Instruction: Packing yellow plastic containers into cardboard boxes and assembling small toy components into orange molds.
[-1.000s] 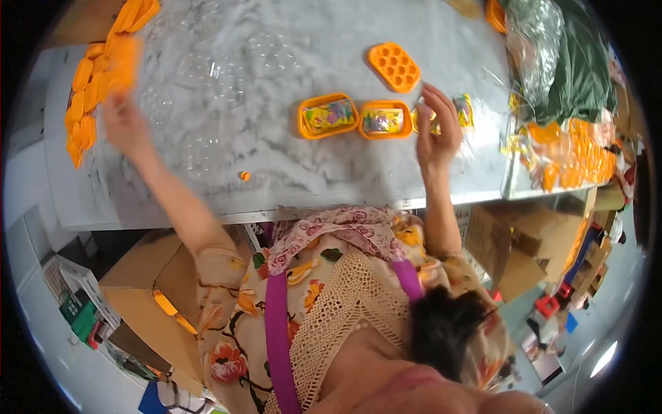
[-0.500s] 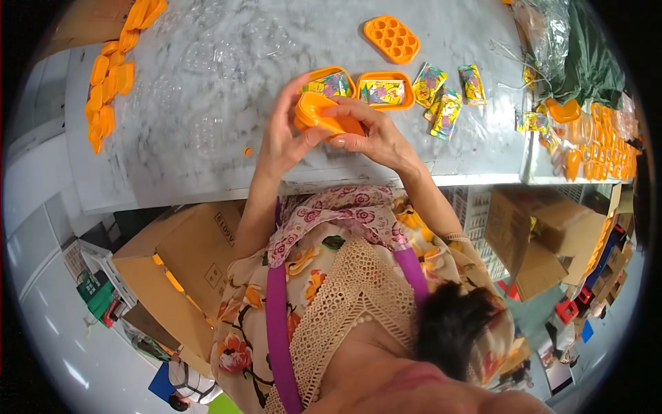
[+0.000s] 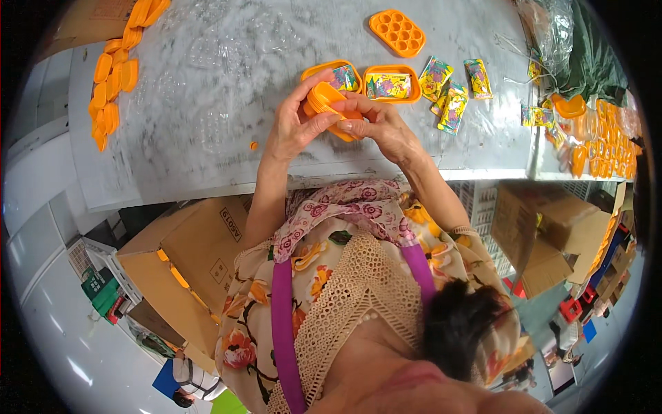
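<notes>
An orange plastic case [image 3: 321, 99] is gripped between my two hands over the near part of the table. My left hand [image 3: 293, 124] wraps its left side, thumb along the near edge. My right hand [image 3: 383, 127] holds the right side, with fingers pressed on the top. Just beyond lie two open orange trays: the left tray [image 3: 308, 71] is partly covered by my left fingers, and the right tray [image 3: 418, 86] sits beside it. Each contains a colourful packet, such as the yellow packet [image 3: 388, 85] in the right one.
Several loose yellow packets [image 3: 453, 108] lie right of the trays. An orange plate with round holes [image 3: 398, 33] is farther back. Orange cases [image 3: 103, 90] line the far left; more orange parts [image 3: 607, 145] crowd the right. Cardboard boxes [image 3: 186, 255] stand below the table's front edge.
The orange case has turned and tilted a little in my hands, and both hands have come closer together around it. The whole view has shifted slightly.
</notes>
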{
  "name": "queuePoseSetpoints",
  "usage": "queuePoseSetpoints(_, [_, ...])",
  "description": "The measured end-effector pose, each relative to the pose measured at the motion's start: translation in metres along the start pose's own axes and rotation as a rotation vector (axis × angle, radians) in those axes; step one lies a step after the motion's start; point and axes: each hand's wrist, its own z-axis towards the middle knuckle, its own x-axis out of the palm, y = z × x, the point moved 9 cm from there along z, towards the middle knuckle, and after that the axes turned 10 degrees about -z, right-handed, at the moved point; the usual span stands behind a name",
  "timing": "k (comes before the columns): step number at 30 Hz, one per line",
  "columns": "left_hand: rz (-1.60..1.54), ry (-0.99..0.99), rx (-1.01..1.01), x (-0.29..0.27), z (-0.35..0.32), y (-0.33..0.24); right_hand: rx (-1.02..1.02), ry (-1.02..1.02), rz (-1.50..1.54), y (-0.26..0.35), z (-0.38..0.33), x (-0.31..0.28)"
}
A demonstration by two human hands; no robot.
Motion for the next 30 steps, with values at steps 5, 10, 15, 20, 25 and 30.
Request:
queuePoseSetpoints(5, [-0.008,0.035,0.010,0.000,0.001,-0.004,-0.038,-0.014,-0.111,0.002,0.001,-0.003])
queuePoseSetpoints(10, [-0.039,-0.022,-0.013,-0.005,0.002,-0.006,-0.164,-0.039,-0.168,0.016,0.000,-0.002])
queuePoseSetpoints(15, [-0.028,0.070,0.001,-0.001,0.003,-0.009,-0.136,0.026,-0.106,0.008,0.005,-0.004])
queuePoseSetpoints(20, [-0.095,0.057,-0.003,0.000,0.006,-0.013,-0.163,0.025,-0.204,0.019,0.009,0.000])
queuePoseSetpoints(25, [-0.199,-0.063,0.069,-0.012,0.036,-0.008,-0.482,-0.282,-0.369,0.073,0.016,-0.018])
queuePoseSetpoints(30, [-0.465,-0.189,-0.025,-0.045,0.079,0.009,-0.544,-0.546,-0.110,0.115,0.047,-0.084])
